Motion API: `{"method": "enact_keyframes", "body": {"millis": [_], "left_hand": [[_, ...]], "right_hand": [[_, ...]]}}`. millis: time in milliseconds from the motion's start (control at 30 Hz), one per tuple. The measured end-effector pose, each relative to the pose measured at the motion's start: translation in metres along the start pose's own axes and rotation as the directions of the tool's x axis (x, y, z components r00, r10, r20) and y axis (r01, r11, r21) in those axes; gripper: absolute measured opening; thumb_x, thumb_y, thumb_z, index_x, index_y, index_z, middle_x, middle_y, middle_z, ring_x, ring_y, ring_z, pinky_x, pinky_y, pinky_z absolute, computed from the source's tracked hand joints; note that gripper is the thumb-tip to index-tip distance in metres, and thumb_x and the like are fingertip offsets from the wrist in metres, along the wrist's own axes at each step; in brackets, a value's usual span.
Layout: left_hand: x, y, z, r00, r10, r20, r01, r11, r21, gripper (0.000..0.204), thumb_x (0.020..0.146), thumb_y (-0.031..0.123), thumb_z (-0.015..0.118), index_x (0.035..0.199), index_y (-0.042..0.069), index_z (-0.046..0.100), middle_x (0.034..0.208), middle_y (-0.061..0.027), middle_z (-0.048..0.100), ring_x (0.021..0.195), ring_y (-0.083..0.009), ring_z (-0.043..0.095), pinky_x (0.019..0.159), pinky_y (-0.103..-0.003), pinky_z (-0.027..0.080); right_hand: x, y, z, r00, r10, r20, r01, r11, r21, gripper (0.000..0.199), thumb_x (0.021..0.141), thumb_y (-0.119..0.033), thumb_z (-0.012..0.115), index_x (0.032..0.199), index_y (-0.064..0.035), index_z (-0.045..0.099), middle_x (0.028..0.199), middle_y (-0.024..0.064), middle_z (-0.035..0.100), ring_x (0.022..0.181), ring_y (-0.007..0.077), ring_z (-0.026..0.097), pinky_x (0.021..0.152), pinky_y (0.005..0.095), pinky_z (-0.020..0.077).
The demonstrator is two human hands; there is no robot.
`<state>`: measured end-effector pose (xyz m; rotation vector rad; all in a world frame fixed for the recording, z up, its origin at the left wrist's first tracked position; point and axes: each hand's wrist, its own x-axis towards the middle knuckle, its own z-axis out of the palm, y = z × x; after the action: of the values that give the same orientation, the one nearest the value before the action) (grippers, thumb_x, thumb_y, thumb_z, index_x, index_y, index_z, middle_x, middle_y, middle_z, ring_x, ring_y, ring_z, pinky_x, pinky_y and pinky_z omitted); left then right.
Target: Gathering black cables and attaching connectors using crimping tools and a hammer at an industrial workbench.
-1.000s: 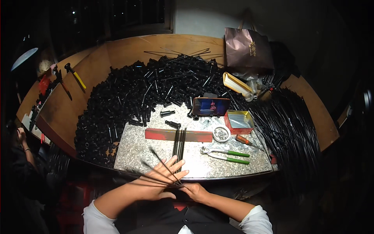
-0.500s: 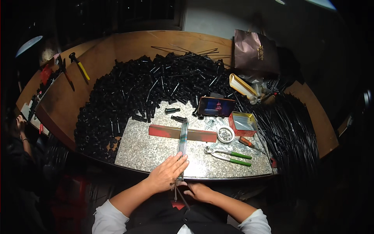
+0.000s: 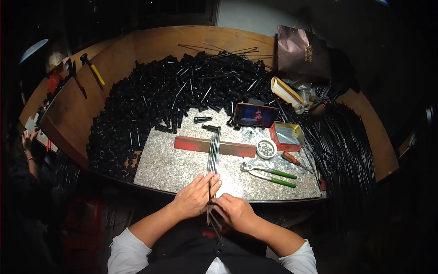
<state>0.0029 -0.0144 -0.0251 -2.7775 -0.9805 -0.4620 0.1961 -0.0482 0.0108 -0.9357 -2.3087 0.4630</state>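
Several thin metal rods (image 3: 213, 157) lie side by side across a red-and-brown bar (image 3: 186, 143), pointing toward me. A black cylindrical piece (image 3: 210, 128) sits at their far end. My left hand (image 3: 194, 197) rests flat over the near part of the rods, fingers stretched forward. Beside it, at the table's front edge, my right hand (image 3: 238, 211) has its fingers curled closed at the rods' near ends. Dark, slender ends (image 3: 213, 218) hang below the hands, blurred; the exact grip is partly hidden.
Black cylindrical parts (image 3: 137, 107) are heaped behind and left of the speckled slab (image 3: 155, 169). On the right are green-handled pincers (image 3: 273, 177), a white bowl (image 3: 266, 148), a red tin (image 3: 286, 137), a screwdriver (image 3: 294, 160), a propped phone (image 3: 255, 115) and black rods (image 3: 342, 146).
My right hand has risen from below the table edge to the rods' near ends beside my left hand. The left hand stays on the rods. The whole view has shifted slightly.
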Motion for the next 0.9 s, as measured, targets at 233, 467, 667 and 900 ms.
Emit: {"method": "enact_keyframes", "body": {"millis": [233, 467, 667, 900], "left_hand": [[-0.002, 0.003, -0.001, 0.994, -0.09, -0.056, 0.084, 0.991, -0.101, 0.056, 0.079, 0.019, 0.055, 0.13, -0.004, 0.045, 0.137, -0.0214, 0.043, 0.13, -0.0337, 0.04, 0.106, -0.046, 0.032], [-0.001, -0.001, -0.001, 0.995, -0.078, -0.058, 0.063, 0.971, -0.23, 0.067, 0.073, 0.024, 0.065, 0.132, 0.001, 0.045, 0.14, -0.02, 0.041, 0.131, -0.0359, 0.037, 0.105, -0.05, 0.031], [0.01, -0.005, -0.006, 0.995, -0.048, 0.086, 0.065, 0.977, -0.203, 0.079, 0.069, 0.043, 0.072, 0.134, 0.007, 0.044, 0.142, -0.0181, 0.037, 0.133, -0.0392, 0.031, 0.106, -0.054, 0.028], [0.018, -0.001, -0.018, 0.979, -0.132, 0.157, 0.152, 0.98, -0.127, 0.092, 0.064, 0.061, 0.067, 0.133, 0.003, 0.044, 0.144, -0.0208, 0.031, 0.136, -0.0441, 0.02, 0.109, -0.056, 0.021]], "right_hand": [[-0.003, 0.0, 0.003, 0.993, -0.105, -0.055, 0.099, 0.989, -0.107, 0.01, 0.08, -0.007, 0.065, 0.088, -0.0015, 0.061, 0.068, 0.0107, 0.052, 0.058, 0.0254, 0.059, 0.048, 0.0354, 0.0471], [-0.005, 0.007, 0.002, 0.998, -0.068, -0.002, 0.068, 0.995, -0.07, 0.015, 0.081, -0.006, 0.063, 0.094, -0.0005, 0.06, 0.073, 0.012, 0.055, 0.06, 0.0284, 0.059, 0.052, 0.0359, 0.0489], [-0.006, 0.008, -0.012, 0.997, -0.053, -0.05, 0.057, 0.996, 0.072, 0.017, 0.083, -0.011, 0.063, 0.095, -0.001, 0.058, 0.078, 0.0129, 0.056, 0.069, 0.0317, 0.059, 0.059, 0.0398, 0.0488], [-0.04, 0.063, -0.086, 0.968, 0.156, -0.196, -0.196, 0.959, -0.205, 0.018, 0.08, -0.01, 0.068, 0.094, -0.0008, 0.061, 0.08, 0.0154, 0.061, 0.071, 0.0319, 0.062, 0.062, 0.0385, 0.0501]]}}
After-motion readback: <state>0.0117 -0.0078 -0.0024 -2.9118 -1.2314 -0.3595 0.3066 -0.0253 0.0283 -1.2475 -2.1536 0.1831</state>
